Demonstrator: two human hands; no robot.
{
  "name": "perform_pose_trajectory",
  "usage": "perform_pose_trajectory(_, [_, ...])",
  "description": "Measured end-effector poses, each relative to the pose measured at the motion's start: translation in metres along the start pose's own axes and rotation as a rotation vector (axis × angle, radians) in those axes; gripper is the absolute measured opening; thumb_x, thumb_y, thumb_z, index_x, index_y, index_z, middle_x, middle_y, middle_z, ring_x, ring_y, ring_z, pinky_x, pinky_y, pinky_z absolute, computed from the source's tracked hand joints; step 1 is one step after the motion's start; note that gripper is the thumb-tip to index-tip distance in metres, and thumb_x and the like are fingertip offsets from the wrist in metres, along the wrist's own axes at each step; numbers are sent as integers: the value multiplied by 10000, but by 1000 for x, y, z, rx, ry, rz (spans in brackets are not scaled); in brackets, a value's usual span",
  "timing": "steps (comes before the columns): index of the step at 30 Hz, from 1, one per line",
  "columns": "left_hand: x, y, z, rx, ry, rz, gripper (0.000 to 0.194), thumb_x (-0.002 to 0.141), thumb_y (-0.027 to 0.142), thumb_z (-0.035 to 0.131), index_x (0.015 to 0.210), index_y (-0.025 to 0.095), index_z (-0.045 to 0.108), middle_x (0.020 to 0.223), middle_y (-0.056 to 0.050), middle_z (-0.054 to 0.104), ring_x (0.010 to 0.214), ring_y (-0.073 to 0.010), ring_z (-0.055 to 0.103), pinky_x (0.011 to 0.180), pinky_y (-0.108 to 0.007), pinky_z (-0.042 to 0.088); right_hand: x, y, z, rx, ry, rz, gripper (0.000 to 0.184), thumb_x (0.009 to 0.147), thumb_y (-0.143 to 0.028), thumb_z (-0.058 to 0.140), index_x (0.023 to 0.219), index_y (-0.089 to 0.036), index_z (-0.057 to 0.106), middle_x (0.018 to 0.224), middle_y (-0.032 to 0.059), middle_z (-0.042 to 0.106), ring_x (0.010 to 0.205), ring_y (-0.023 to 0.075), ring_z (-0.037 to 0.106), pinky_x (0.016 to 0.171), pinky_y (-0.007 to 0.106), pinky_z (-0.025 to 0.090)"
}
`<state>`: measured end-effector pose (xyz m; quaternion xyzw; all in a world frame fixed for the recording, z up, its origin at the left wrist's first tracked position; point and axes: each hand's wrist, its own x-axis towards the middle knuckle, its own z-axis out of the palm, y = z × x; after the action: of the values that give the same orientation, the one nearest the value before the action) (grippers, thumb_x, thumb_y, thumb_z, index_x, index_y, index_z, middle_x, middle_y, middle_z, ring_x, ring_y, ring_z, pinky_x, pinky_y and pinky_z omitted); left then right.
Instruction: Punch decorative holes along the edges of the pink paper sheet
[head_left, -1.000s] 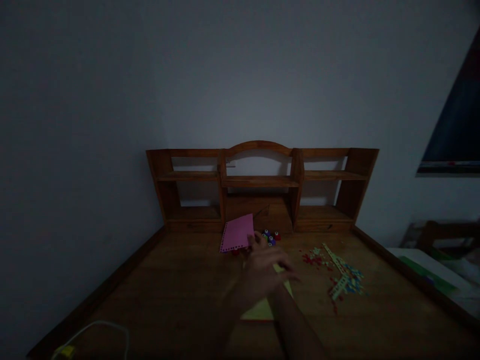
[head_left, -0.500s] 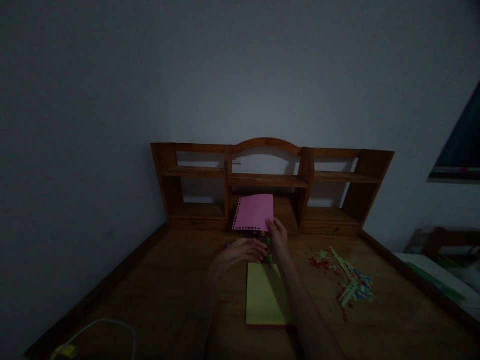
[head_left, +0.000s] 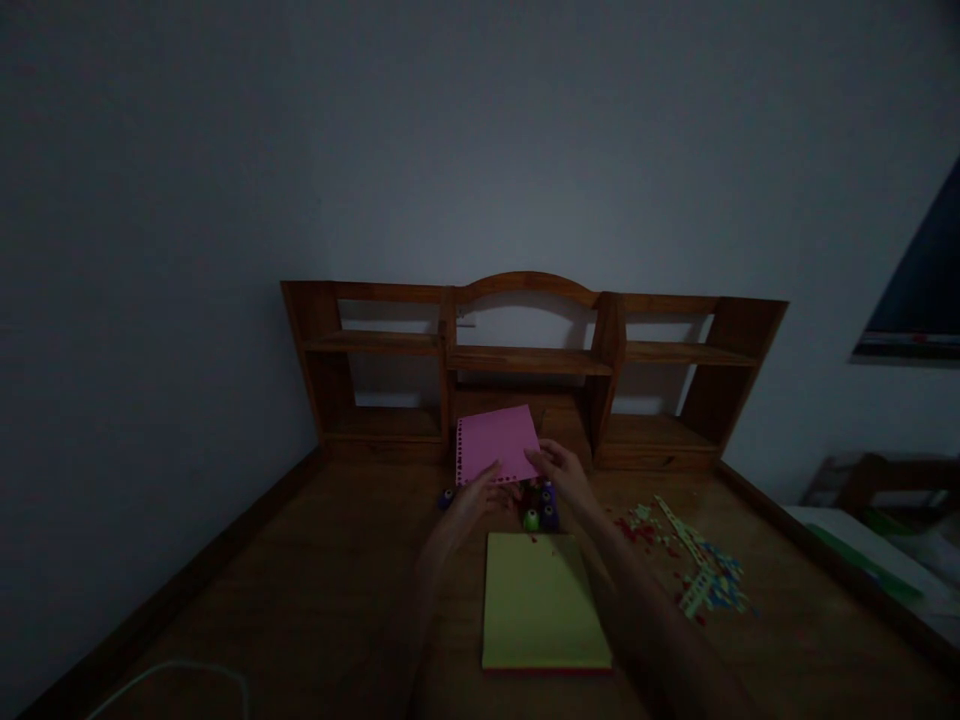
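A pink sheet (head_left: 496, 442) with a row of punched holes along its left and bottom edges is held up, tilted, in front of the shelf. My right hand (head_left: 562, 468) pinches its right edge, thumb on the front. At the lower edge, my left hand (head_left: 478, 492) has its thumb on the sheet and its fingers below. Beneath and behind the hands stand several small round pieces with eye-like tops, among them a green one (head_left: 532, 519) and a purple one (head_left: 550, 515); others are partly hidden. Closer to me lies a yellow pad (head_left: 541, 605) with a red edge.
Loose red, blue and pale green plastic bits (head_left: 720, 580) with pale strips lie on the right of the wooden desk (head_left: 315, 590). A wooden shelf unit (head_left: 525, 360) stands along the back. A white cable (head_left: 187, 664) curves at the front left.
My hands were crossed over the yellow pad and have come apart. The right hand took hold of the pink sheet and raised it; the left hand then moved onto its lower edge.
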<state>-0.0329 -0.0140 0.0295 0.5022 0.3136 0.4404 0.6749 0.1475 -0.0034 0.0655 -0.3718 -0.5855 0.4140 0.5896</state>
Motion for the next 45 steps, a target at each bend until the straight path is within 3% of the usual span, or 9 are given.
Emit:
perform_pose_trajectory(3, [5,-10,-7,54,100,-24,505,813,610,601,799,116,708,763,-93,708,674,-178,647,721,-301,504,1,-3,-12,-71,-71,24,449,741,-562,688,942,-161,712,837,74,722,682,198,618,578,274,464])
perform_pose_trajectory(6, [10,-22,-11,66,175,9,579,756,675,625,767,102,710,745,-113,718,649,-180,652,662,-283,506,1,5,-34,-267,-27,-52,431,829,-562,586,968,-176,716,916,74,729,785,215,647,690,301,487])
perform_pose_trajectory(8, [12,-28,-11,62,250,76,600,732,693,640,784,99,708,753,-125,724,620,-179,650,611,-278,508,0,19,-50,-463,61,-127,398,861,-531,551,977,-189,718,978,80,729,890,233,654,792,320,478])
perform_pose_trajectory(13, [12,-37,-8,31,422,159,604,681,667,711,870,94,697,842,-151,747,574,-177,650,571,-301,546,-4,63,-82,-745,89,-30,394,879,-493,519,1012,-179,719,954,108,726,854,249,663,756,323,473])
perform_pose_trajectory(20, [12,-44,2,47,469,190,597,679,662,716,865,95,684,729,-138,740,550,-212,662,593,-355,568,1,93,-84,-960,-26,-51,354,893,-362,535,1182,-192,647,1162,116,631,1046,247,605,899,320,438])
perform_pose_trajectory(27, [14,-45,2,133,384,208,597,727,690,647,810,101,703,825,-163,753,556,-177,643,585,-305,535,-1,92,-80,-1115,-29,-31,289,930,-359,524,1147,-200,627,1108,117,596,978,223,615,822,271,431])
perform_pose_trajectory(33, [15,-44,3,101,420,183,627,695,694,673,913,106,695,813,-151,755,526,-184,630,567,-317,519,0,96,-82,-1140,-4,-27,240,905,-300,560,1119,-204,613,1159,115,570,977,225,615,801,272,433])
perform_pose_trajectory(38, [14,-43,6,111,426,184,583,672,669,706,843,112,694,775,-146,750,511,-181,621,556,-307,513,-2,92,-81,-1064,3,-78,201,872,-236,569,1066,-208,610,1138,121,601,1007,248,605,814,301,443])
perform_pose_trajectory(45, [10,-42,16,64,513,266,576,672,665,707,865,123,711,814,-138,757,480,-163,589,500,-297,499,-1,83,-79,-697,142,-92,267,859,-381,581,1048,-193,584,939,87,689,849,243,643,738,328,466])
